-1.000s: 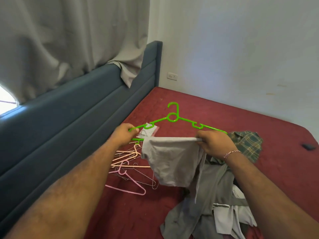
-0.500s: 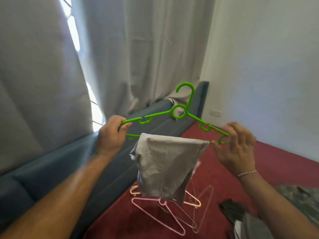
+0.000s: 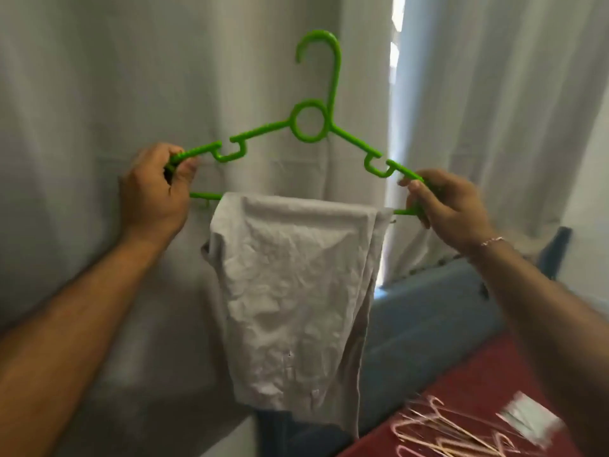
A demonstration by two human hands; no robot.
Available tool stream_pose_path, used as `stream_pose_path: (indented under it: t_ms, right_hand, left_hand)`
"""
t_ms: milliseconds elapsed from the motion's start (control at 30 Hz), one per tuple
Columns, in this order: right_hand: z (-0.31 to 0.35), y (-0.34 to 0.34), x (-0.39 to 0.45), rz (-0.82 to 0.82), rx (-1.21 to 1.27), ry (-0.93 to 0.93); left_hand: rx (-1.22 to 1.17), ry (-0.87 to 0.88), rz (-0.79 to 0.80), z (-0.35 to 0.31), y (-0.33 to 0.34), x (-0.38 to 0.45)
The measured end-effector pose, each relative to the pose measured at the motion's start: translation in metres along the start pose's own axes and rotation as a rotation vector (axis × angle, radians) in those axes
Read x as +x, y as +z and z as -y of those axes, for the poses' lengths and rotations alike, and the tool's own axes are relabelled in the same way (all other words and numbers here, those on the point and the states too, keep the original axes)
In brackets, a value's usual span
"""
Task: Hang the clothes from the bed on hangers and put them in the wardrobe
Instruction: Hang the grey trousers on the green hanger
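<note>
Hands grip the hanger's (image 3: 309,123) two ends — your left hand (image 3: 155,189), right hand (image 3: 451,206). Cloth (image 3: 293,291) is draped over its bar — wardrobe trip remains; spare hangers (image 3: 451,433) wait on the bed (image 3: 478,387).

Bare arms, one bracelet

Both forearms are bare to the frame's edge, with no sleeves showing, and carry dark hair. The left hand (image 3: 155,189) wears nothing. The right hand (image 3: 451,206) has a thin, pale pinkish beaded bracelet (image 3: 491,240) round its wrist. No rings show.

Both hands gripping green hanger (image 3: 309,125) ends, grey garment (image 3: 293,291) draped
</note>
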State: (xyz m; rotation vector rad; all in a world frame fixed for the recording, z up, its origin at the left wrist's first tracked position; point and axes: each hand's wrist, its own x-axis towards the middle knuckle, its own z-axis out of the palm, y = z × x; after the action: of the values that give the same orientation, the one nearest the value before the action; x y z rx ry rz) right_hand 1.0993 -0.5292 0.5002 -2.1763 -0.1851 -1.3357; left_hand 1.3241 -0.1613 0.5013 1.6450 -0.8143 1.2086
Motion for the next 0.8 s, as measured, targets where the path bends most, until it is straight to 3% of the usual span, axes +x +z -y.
stream_pose_path:
  t_ms: [167,333,633,800]
  right_hand:
    - [0.073,0.108,0.071,-0.112,0.254,-0.192]
    - [0.167,0.195,0.133,-0.087,0.466,-0.349]
    - [0.348,0.324,0.206,-0.047,0.793,-0.608]
    - [0.468,0.387,0.221,-0.037,0.783,-0.625]
  left_hand:
    - [0.221,0.117,-0.145,0.024,-0.146,0.072]
    - [0.449,0.123,-0.251,0.027,-0.283,0.116]
    - [0.855,-0.078,-0.373,0.001,-0.499,0.151]
    - [1.201,-0.375,-0.407,-0.024,-0.588,0.163]
